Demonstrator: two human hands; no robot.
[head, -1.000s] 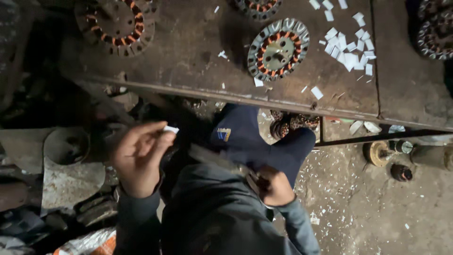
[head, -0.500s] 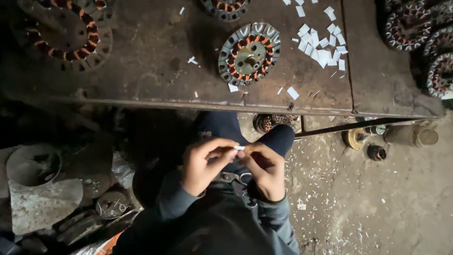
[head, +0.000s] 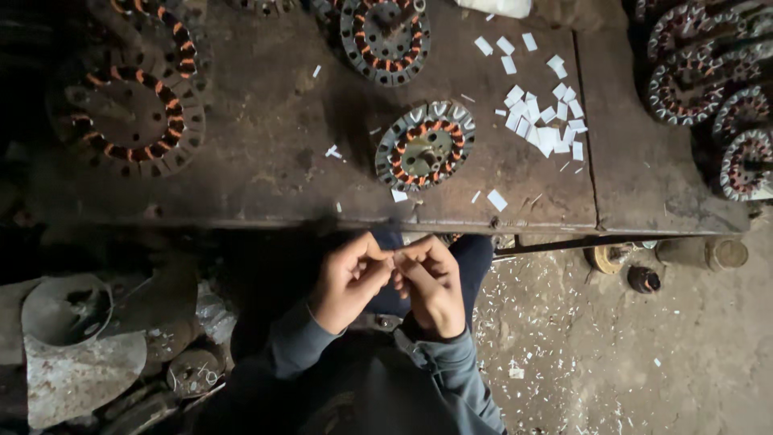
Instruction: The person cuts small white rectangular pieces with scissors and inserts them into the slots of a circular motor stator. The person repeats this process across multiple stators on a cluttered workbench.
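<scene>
In the head view, the left hand (head: 348,279) and the right hand (head: 431,283) meet fingertip to fingertip over the person's lap, just below the near edge of the counter (head: 266,173). Both hands are closed in a pinch on something very small between them; it is too hidden by the fingers to name with certainty, though it looks like one of the white paper slips. Judged from this, the work goes best with the slip kept pinched close to its edges, both thumbs steady and the hands close to the body, so the piece does not spring loose.

Straight ahead of the hands, on the counter, lies a round stator (head: 425,145) with copper windings, some of its slots already showing white inserts. Ahead and to the right of the right hand sits a scatter of white paper slips (head: 541,125). Another stator (head: 385,39) lies farther ahead, a larger one (head: 129,121) far ahead to the left, and a cluster of stators (head: 708,89) far to the right.

Between the hands and the nearest stator stands only the counter edge. The floor (head: 612,354) to the right is strewn with white scraps.
</scene>
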